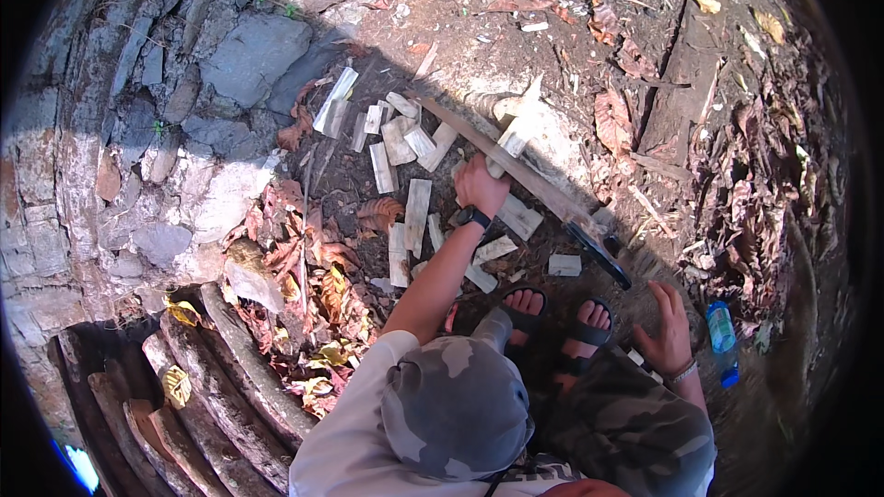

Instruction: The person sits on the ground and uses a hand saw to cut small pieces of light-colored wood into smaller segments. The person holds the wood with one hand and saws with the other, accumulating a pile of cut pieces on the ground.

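Camouflage cap [456, 405] is sitting nearest; I'm seeing the left hand [482, 184] apparently clamping a wood piece [517, 135] over the ground [571, 64], probably steadying it against the machete [543, 188], whose handle [597, 254] nobody's holding; right hand [668, 340] is hanging open.

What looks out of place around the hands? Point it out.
The plastic bottle beside the right hand looks odd: it lies on its side on the dirt, apart from the scattered wood pieces near the left hand. Nothing else stands out.
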Motion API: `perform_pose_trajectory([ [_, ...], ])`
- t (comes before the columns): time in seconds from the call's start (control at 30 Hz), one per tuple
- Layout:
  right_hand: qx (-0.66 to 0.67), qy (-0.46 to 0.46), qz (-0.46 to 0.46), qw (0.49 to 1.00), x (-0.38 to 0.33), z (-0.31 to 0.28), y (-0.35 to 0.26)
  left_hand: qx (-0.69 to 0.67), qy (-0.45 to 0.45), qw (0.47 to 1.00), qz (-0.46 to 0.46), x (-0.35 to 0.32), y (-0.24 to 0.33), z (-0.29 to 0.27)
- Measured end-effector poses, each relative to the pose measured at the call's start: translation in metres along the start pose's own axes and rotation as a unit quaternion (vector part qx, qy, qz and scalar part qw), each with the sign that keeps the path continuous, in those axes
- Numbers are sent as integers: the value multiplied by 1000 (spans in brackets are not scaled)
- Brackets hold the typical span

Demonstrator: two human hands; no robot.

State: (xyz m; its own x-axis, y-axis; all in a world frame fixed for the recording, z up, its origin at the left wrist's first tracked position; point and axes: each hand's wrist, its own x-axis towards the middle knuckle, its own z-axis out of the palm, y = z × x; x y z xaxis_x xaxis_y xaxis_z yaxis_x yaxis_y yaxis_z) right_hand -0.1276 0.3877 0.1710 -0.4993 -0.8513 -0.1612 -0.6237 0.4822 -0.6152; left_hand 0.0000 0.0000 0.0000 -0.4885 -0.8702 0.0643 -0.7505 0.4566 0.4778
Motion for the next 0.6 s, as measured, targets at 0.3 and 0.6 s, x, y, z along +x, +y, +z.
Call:
perform_pose_trajectory([
  [0.3,196,5,-189,962,91,103,60,2,-5,1000,-22,0,-6,-18],
  [0.6,146,20,-256,955,109,98,56,-2,-20,999,-37,1,-4,-19],
])
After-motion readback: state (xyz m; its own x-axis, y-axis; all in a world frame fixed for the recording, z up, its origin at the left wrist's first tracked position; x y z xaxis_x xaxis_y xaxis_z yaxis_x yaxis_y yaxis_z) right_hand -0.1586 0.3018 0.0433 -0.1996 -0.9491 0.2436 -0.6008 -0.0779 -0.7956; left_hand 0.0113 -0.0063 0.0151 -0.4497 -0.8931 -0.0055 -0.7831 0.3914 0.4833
